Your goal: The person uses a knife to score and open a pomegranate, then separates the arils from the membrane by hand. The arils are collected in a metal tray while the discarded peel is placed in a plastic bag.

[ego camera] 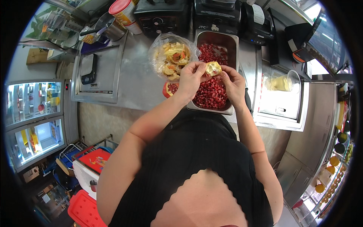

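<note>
Between my two hands is a piece of pomegranate rind [213, 69], its pale yellow, pitted inside facing up. My left hand [191, 81] grips its left edge, and my right hand [234, 85] pinches the right edge. Both hands are above a deep stainless steel pan [236, 51] that holds loose red pomegranate seeds [211, 95]. More seeds lie thinly spread at the pan's far end. Left of the pan, a clear plastic bag [155, 54] contains yellowish peels and rind scraps [173, 56]. A cut pomegranate [168, 90] rests partly behind my left wrist.
Black blender bases [163, 22] and a receipt printer [256, 25] line the back of the steel counter [136, 71]. At left are a small scale [89, 69] and a metal pot [114, 29]. A plastic cup [286, 81] lies at right, near a monitor [326, 42].
</note>
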`<control>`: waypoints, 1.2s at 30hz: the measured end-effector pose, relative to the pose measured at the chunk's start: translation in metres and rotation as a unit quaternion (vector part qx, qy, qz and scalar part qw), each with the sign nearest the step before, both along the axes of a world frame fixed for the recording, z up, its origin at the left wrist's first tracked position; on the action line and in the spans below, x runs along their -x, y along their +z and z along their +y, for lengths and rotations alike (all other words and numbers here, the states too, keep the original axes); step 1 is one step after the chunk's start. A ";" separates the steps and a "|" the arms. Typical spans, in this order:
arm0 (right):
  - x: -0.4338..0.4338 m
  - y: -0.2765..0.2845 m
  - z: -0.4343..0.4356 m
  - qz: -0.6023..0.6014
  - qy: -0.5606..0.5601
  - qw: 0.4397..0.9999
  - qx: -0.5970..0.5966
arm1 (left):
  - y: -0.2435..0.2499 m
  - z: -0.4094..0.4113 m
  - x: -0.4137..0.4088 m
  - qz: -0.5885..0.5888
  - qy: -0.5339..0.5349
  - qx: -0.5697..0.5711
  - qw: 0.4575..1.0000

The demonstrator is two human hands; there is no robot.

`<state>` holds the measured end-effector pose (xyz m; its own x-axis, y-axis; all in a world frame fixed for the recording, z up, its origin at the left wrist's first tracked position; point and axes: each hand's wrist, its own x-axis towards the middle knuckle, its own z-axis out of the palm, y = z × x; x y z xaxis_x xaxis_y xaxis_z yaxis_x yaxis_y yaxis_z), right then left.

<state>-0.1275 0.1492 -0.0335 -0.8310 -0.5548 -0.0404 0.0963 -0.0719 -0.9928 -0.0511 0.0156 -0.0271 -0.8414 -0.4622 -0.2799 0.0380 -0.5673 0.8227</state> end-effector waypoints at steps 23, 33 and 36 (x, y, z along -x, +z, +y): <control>0.002 0.014 0.005 -0.010 0.072 0.989 -0.126 | -0.002 -0.007 -0.016 -0.042 -0.220 0.101 0.969; 0.001 0.013 0.007 -0.152 0.119 0.981 0.009 | -0.003 -0.012 -0.018 0.021 -0.274 0.140 0.951; -0.001 0.003 0.006 -0.182 0.109 0.977 0.027 | -0.006 -0.010 -0.021 0.008 -0.272 0.116 0.955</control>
<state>-0.1269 0.1554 -0.0309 -0.6295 -0.7261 -0.2765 0.4611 -0.0628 -0.8851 -0.0304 0.0057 -0.0329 -0.9780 -0.0028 -0.2086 -0.1975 -0.3098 0.9301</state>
